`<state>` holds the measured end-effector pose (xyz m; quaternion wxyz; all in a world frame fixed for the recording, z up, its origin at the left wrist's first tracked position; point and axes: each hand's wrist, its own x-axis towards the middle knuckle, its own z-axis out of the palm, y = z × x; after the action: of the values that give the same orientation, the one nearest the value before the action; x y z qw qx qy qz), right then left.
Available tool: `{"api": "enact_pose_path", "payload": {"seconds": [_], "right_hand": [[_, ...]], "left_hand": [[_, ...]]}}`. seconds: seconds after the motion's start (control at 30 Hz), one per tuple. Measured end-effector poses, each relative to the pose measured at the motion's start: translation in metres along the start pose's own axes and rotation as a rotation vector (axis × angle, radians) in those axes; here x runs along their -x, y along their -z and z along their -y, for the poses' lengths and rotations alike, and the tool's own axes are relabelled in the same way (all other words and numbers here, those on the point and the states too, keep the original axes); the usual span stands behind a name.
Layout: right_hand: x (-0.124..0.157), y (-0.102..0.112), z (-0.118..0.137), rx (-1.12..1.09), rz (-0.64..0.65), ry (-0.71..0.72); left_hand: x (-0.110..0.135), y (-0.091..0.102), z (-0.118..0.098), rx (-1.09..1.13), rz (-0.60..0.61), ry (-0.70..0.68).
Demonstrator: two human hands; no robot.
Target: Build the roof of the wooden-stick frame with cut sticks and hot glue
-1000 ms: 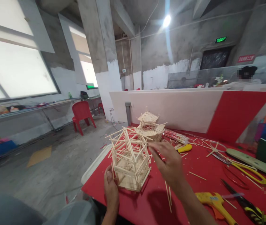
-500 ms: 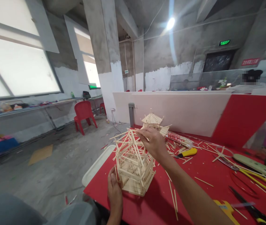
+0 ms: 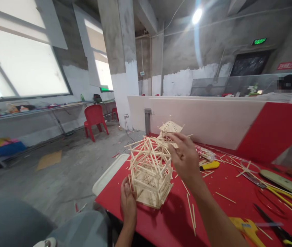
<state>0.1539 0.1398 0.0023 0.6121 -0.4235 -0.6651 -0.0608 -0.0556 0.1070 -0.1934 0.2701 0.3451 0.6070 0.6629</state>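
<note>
Open, many-sided pavilion frame of pale wooden sticks stands on the red table between the hands. The left hand grasps its lower side; the right hand has bent fingers at its upper edge, and whether they pinch a stick cannot be told. Right of the right forearm lies a yellow plastic glue gun; farther on, a yellow-handled cutter. Behind the right hand, partly hidden, stands a pale roofed stick pavilion.
</note>
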Motion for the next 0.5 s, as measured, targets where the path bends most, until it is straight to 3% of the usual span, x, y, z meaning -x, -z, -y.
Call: {"api": "enact_pose_path", "payload": {"seconds": [0.07, 0.13, 0.2, 0.27, 0.37, 0.5], "right_hand": [[0.031, 0.013, 0.002, -0.043, -0.159, -0.196], [0.075, 0.020, 0.000, -0.104, -0.194, -0.500], [0.125, 0.017, -0.005, -0.163, -0.053, -0.757], [0.174, 0.007, -0.007, -0.307, 0.095, -0.928], [0.226, -0.014, -0.005, -0.458, 0.173, -1.043], [0.251, -0.033, 0.001, -0.445, 0.244, -1.022]], "left_hand": [[0.001, 0.001, 0.001, -0.023, 0.003, 0.011], [0.004, 0.002, 0.002, -0.034, 0.005, 0.012], [0.009, 0.002, 0.001, -0.042, -0.012, -0.002], [0.017, 0.001, -0.003, -0.039, -0.048, -0.017], [0.029, -0.001, -0.009, -0.004, -0.082, -0.010], [0.040, 0.000, -0.011, 0.019, -0.061, 0.052]]}}
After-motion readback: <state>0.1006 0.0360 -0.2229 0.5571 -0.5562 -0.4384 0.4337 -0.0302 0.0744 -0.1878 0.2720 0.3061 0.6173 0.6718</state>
